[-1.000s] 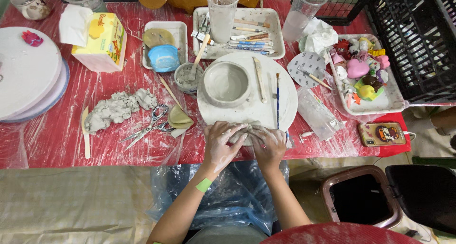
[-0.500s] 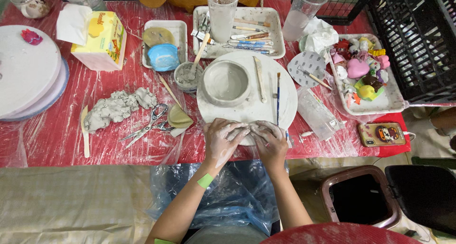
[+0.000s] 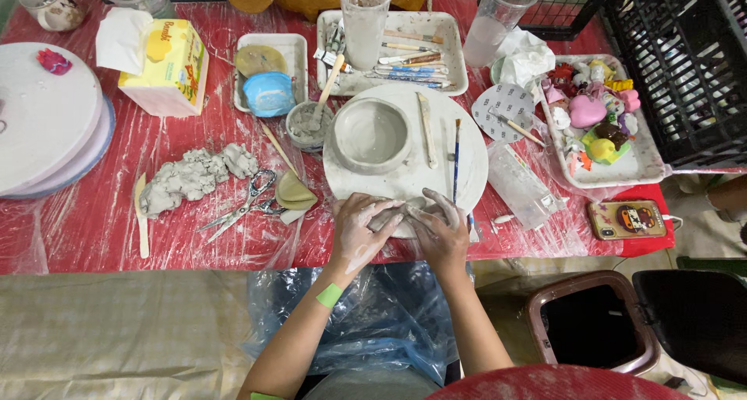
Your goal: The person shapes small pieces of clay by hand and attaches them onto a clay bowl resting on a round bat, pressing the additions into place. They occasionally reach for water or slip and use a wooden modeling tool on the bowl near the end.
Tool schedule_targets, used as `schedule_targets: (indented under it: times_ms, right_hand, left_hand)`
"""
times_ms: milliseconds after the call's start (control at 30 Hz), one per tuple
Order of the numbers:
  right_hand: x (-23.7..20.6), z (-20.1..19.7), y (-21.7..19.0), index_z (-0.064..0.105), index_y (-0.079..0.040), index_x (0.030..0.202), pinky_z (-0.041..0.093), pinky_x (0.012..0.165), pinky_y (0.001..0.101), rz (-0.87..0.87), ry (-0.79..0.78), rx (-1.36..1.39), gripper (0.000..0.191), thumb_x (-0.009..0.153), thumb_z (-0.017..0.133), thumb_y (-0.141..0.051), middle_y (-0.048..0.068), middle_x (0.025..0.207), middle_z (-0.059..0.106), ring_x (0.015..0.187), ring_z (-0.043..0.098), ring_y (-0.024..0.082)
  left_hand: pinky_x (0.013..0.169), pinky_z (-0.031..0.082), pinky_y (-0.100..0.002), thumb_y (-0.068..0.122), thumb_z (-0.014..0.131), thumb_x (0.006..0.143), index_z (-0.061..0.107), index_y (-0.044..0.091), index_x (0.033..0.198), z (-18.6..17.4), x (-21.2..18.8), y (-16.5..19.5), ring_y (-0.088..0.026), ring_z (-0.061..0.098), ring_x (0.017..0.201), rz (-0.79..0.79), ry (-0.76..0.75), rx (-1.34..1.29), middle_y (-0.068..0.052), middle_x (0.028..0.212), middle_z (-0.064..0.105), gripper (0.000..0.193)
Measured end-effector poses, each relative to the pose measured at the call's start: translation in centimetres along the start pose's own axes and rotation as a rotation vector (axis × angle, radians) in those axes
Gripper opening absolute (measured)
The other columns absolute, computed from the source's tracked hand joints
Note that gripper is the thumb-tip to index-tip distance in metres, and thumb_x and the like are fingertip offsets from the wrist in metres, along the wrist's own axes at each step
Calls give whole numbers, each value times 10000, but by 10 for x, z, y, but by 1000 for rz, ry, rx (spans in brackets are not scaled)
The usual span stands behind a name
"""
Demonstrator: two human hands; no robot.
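Both hands [image 3: 401,227] cupped together around clay piece [image 3: 398,215]

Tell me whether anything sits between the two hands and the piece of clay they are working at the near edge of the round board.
Nothing visible does. The left hand and right hand both already press on the piece of clay at the near edge of the round board. The clay bowl stands farther back, apart from them.

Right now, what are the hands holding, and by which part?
Both the left hand and right hand press a small lump of grey clay between their fingers at its ends.
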State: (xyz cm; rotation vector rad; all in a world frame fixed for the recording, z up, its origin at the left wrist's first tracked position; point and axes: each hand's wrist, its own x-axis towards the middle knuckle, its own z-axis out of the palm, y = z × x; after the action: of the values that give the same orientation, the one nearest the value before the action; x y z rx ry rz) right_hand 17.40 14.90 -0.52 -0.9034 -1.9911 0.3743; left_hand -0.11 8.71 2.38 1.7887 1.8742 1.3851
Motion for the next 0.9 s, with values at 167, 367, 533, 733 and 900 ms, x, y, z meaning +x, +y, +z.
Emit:
schedule_targets:
  times_ms: [167,367,533,733,900]
  right_hand:
    - [2,-6,5,769,-77,1060,542,948,396,51,-63,88,333,742,821,8,146,1334,640,1038,691,285]
    - [1,-11,11,772,-135,1110,591,897,349,70,-75,88,346,805,781,29,121,1372,656,1043,732,243]
    - [3,-8,9,729,-119,1137,574,958,388,25,-25,93,372,795,828,-13,181,1438,537,1142,683,276]
    - [3,-10,4,737,-114,1152,547,1032,432,55,-38,66,376,802,788,12,176,1438,543,1262,643,328]
    - [6,-13,0,731,-104,1148,531,1054,445,35,-63,77,373,793,808,-24,173,1432,556,1321,602,358]
  left_hand:
    - [964,376,-401,280,767,877,782,207,1098,-1,-1,0,-191,639,1026,10,-1,-17,33,1040,769,234]
    - [996,365,-411,255,747,901,769,202,1150,-7,0,2,-192,639,1098,4,-42,-41,17,1128,750,256]
    - [983,400,-380,236,704,941,760,253,1211,-12,5,2,-149,638,1175,54,-92,-88,34,1308,678,276]
    - [1016,360,-409,246,762,874,767,278,1162,-13,6,0,-144,614,1198,276,-92,138,45,1333,659,289]
    - [1035,373,-396,260,766,908,694,259,1331,-9,0,-4,-147,612,1197,358,-72,107,18,1355,655,429]
